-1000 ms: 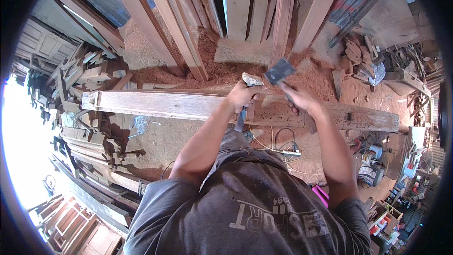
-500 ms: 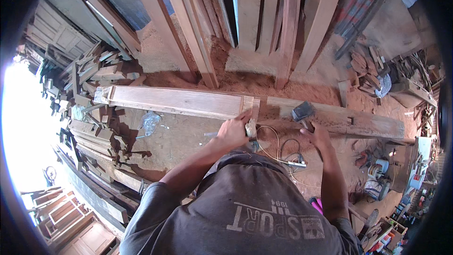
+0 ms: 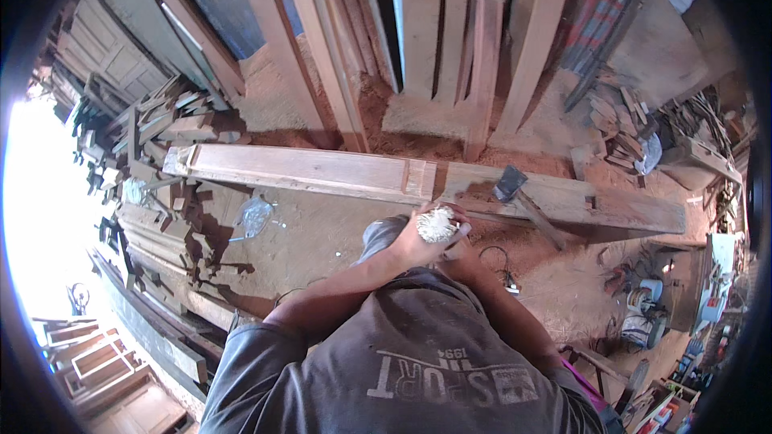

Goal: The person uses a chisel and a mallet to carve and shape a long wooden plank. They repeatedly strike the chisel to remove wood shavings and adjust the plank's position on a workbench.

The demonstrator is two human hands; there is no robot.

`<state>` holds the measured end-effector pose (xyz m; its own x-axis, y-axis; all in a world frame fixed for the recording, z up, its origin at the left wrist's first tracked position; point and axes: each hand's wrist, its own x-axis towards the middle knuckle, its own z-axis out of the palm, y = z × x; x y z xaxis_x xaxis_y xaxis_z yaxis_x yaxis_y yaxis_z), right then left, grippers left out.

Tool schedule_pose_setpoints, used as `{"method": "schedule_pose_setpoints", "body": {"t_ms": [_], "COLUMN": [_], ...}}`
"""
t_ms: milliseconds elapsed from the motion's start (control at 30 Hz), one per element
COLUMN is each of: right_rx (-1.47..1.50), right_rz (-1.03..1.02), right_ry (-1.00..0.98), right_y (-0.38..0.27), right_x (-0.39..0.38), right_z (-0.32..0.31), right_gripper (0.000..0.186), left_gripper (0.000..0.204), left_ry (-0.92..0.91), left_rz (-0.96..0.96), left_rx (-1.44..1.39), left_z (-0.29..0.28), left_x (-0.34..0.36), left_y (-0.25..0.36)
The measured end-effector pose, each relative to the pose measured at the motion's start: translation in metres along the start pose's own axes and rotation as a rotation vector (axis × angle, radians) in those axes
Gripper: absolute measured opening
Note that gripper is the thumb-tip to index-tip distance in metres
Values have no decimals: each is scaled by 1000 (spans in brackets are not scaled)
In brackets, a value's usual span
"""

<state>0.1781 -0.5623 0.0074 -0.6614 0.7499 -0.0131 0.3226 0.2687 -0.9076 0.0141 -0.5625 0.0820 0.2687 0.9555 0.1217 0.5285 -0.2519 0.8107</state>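
Observation:
In front of my body, my left hand (image 3: 412, 243) is closed around a chisel, whose pale, frayed handle end (image 3: 437, 225) points up at me. Its blade is hidden. My right hand (image 3: 457, 255) is close against the left, just below the handle end; its fingers are mostly hidden. A mallet (image 3: 510, 183) with a dark block head rests on the thick timber beam (image 3: 635, 213), its wooden handle slanting off the near edge. Left of it, a long machined wooden piece (image 3: 314, 167) with a recessed face lies along the beam, its right end nearest my hands.
Tall planks (image 3: 422, 32) lean along the far side above reddish sawdust. Scrap wood (image 3: 173, 116) is heaped at the left, with a clear plastic bag (image 3: 254, 217) on the floor. More offcuts (image 3: 619, 120) lie at the far right. A cable (image 3: 503, 265) runs over the floor.
My right hand has let go of the mallet, now lying on the beam, and come in beside my left. My left hand has drawn the chisel back from the wooden piece's end.

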Motion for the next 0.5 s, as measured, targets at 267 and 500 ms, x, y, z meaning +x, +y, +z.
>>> {"method": "schedule_pose_setpoints", "body": {"t_ms": [267,500], "right_rx": [-610,-743], "right_rz": [337,555], "right_ry": [580,586], "right_y": [23,62], "right_x": [4,6], "right_z": [-71,-133], "right_gripper": [42,54], "left_gripper": [89,69], "left_ry": [-561,-937], "left_rz": [-236,-844], "left_rx": [-12,135], "left_z": [-45,-99], "left_x": [-76,-220], "left_y": [-88,-265]}}
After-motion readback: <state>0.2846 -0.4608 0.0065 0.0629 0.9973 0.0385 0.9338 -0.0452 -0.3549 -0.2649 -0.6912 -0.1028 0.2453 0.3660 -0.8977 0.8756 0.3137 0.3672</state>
